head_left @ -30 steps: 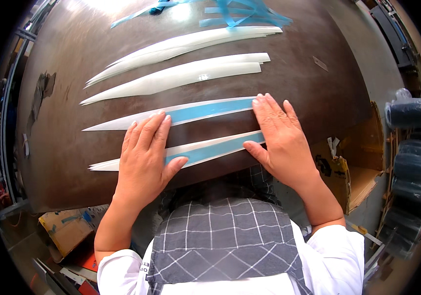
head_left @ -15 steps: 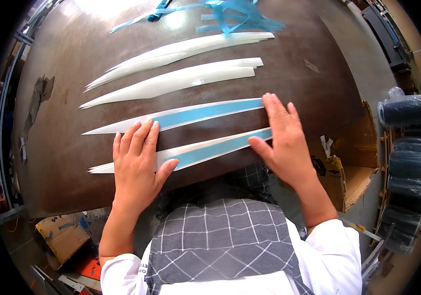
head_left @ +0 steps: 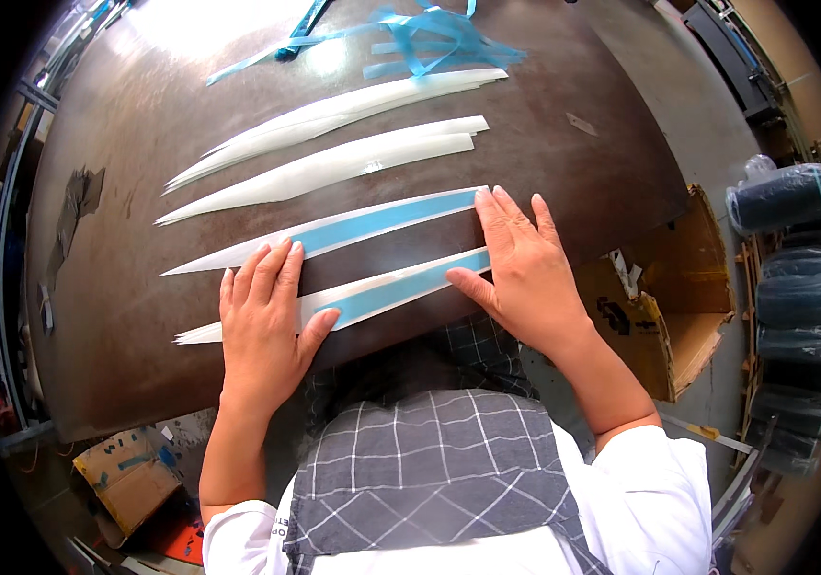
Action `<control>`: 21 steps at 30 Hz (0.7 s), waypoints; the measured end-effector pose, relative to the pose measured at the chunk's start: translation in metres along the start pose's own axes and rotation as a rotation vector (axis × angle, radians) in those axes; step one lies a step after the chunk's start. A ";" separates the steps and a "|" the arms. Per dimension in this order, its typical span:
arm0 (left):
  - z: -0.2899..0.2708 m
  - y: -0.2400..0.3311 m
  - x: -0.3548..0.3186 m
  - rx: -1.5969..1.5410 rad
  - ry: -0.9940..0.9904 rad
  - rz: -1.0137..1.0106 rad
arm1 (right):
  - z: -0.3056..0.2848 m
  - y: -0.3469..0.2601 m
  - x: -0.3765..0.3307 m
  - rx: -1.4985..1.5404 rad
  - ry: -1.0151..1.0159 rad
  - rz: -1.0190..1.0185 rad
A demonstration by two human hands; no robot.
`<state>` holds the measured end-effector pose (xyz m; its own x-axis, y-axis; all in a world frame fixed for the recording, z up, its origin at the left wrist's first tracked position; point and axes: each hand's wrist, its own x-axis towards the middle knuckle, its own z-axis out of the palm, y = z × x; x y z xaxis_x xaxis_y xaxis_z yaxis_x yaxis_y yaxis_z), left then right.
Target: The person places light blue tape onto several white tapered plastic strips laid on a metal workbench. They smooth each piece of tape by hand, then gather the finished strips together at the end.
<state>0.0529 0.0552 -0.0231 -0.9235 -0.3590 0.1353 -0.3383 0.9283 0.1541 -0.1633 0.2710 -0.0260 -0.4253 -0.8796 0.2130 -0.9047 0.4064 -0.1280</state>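
My left hand (head_left: 265, 311) lies palm down with its fingers out. Its fingertips press on the far one of two white pointed strips, and its thumb rests on the near one. Each carries a light-blue band: the far strip (head_left: 391, 218) and the near strip (head_left: 401, 292). Over their broad right ends rests my right hand (head_left: 532, 273), fingers spread, the index fingertip at the far strip's end and the thumb on the near strip. The near strip's layered left tip shows beyond my left hand.
Farther back lie two white pointed stacks (head_left: 334, 172) (head_left: 334, 115). Beyond them are tangled blue ribbons (head_left: 430, 43) and a blue tool (head_left: 303, 29). A cardboard box (head_left: 688, 287) stands right of the brown table (head_left: 123, 326), another box (head_left: 128, 479) lower left. Wrapped black rolls (head_left: 798, 297) line the right.
The whole view has shifted slightly, so the table things sit a little farther left. Both hands keep their places on the two strips.
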 end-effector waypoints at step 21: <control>-0.016 -0.033 0.012 -0.569 0.231 -0.103 | -0.020 0.010 0.068 0.271 -0.064 -0.046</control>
<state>0.0555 0.0183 -0.0108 -0.8067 -0.5144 0.2909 -0.2151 0.7141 0.6662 -0.2019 0.2202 0.0062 -0.3733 -0.9130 0.1644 -0.8797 0.2921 -0.3753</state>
